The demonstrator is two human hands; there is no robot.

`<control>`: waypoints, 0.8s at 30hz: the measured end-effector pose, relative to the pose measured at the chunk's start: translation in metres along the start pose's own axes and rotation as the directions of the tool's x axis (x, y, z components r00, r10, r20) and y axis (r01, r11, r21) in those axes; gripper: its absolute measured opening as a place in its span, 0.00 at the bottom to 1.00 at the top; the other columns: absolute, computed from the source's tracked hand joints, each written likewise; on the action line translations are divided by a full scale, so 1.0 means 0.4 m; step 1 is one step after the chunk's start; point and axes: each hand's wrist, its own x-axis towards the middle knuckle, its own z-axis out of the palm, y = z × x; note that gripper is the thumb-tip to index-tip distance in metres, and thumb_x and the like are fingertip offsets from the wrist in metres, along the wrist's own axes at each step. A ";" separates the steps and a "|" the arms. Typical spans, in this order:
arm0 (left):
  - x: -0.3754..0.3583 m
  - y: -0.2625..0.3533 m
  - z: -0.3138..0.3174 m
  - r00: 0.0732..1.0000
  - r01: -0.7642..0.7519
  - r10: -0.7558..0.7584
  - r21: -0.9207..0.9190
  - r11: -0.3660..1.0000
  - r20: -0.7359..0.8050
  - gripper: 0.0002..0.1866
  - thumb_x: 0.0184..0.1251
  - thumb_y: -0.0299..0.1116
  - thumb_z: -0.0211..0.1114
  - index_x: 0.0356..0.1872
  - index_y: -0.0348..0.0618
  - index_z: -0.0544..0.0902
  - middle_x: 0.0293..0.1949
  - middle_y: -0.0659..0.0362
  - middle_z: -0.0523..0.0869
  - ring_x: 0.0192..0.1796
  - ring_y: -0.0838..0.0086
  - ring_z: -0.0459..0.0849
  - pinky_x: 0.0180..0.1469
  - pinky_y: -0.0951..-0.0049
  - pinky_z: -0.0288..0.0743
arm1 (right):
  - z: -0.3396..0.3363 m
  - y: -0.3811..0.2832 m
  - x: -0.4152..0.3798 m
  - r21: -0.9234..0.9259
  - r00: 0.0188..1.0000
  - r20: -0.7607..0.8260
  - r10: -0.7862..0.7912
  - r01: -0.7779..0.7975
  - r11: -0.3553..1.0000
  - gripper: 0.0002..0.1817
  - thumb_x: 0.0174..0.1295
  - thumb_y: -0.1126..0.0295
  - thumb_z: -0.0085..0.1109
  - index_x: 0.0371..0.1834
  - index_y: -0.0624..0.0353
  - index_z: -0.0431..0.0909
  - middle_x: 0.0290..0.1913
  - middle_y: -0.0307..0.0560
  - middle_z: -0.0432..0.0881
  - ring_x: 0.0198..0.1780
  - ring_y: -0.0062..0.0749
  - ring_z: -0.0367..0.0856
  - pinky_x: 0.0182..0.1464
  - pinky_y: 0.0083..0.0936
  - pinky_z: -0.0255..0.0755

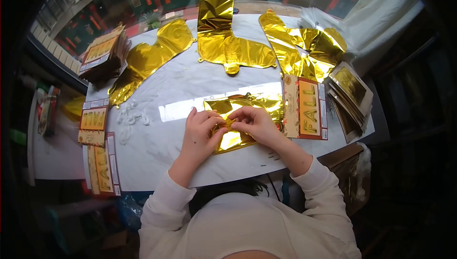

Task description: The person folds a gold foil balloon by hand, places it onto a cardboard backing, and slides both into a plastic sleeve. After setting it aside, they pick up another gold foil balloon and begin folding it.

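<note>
head view: our left hand (201, 131) and right hand (255, 123) pinch the near gold foil (232, 140) between fingertips. we should grip lightly, lest it tear.

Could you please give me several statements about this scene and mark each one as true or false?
1. The person's left hand and right hand are at the gold foil before the body. True.
2. The person wears black gloves. False: both hands are bare.
3. The L-shaped foil lies farther from the person than the hands. True.
4. The work surface is dark brown wood. False: the table is white with grey veining.
5. Thin white strands lie to the left of the hands. True.
6. The lettering near the right forearm says "SPRING". False: the card there reads "FALL".
</note>
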 end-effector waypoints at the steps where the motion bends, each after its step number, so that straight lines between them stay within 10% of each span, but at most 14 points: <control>1: -0.002 -0.003 0.003 0.999 -0.031 0.032 0.029 0.999 -0.025 0.07 0.60 0.28 0.78 0.38 0.44 0.89 0.43 0.57 0.89 0.52 0.60 0.87 0.68 0.52 0.69 | -0.001 -0.001 0.000 -0.004 1.000 -0.002 0.015 -0.015 1.000 0.11 0.68 0.74 0.73 0.52 0.63 0.88 0.37 0.32 0.85 0.35 0.08 0.77 0.38 0.11 0.72; 9: 0.005 -0.011 0.004 1.000 -0.006 0.006 -0.001 1.000 -0.028 0.05 0.60 0.26 0.77 0.35 0.43 0.89 0.38 0.58 0.87 0.49 0.62 0.86 0.58 0.57 0.70 | 0.015 0.000 -0.012 -0.162 0.995 -0.088 -0.053 0.038 0.986 0.07 0.68 0.72 0.74 0.44 0.61 0.87 0.37 0.34 0.85 0.35 0.14 0.80 0.37 0.15 0.74; 17: 0.006 -0.010 0.013 0.999 -0.013 0.015 0.043 0.999 -0.044 0.05 0.62 0.26 0.76 0.36 0.43 0.88 0.37 0.58 0.84 0.45 0.61 0.83 0.58 0.58 0.70 | 0.011 -0.032 0.005 -0.582 0.877 0.047 -0.478 0.413 0.700 0.05 0.66 0.74 0.72 0.40 0.61 0.85 0.38 0.43 0.83 0.39 0.35 0.85 0.40 0.30 0.79; 24: 0.001 -0.015 0.015 0.999 -0.013 0.015 0.068 0.998 -0.034 0.07 0.67 0.28 0.73 0.44 0.46 0.88 0.41 0.59 0.84 0.50 0.61 0.83 0.70 0.50 0.66 | 0.003 -0.044 0.030 -0.470 0.942 0.068 -0.328 0.320 0.822 0.06 0.65 0.75 0.72 0.42 0.61 0.84 0.33 0.43 0.85 0.33 0.27 0.85 0.35 0.25 0.77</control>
